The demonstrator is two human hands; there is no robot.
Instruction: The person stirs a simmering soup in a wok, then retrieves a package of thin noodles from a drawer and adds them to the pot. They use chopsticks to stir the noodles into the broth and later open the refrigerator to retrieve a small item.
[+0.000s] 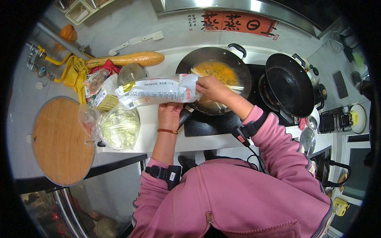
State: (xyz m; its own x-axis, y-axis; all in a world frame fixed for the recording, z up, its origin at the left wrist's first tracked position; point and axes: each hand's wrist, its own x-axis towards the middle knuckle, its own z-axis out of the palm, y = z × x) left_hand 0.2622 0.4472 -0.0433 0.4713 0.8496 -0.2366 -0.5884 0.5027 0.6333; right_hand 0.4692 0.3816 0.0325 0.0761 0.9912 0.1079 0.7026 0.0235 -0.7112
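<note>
Both hands hold a plastic packet of dried noodles point(157, 90) level, left of and partly over a black wok point(186, 64). My right hand point(212, 89) grips the packet's right end. My left hand point(170, 109) supports it from below, its fingers mostly hidden behind the packet. In the wok is an orange-yellow soup point(218, 71) with greens. Pale, straight noodles point(235, 88) lie in it, some sticking up at its left and right sides. The wok stands on a black cooktop point(214, 125).
A second black wok point(288, 86) stands at the right. On the left are a bagged cabbage point(119, 128), a long squash point(140, 59), a clear container point(131, 73) and a round wooden board point(62, 142). Steel ladles point(308, 136) lie near the right counter edge.
</note>
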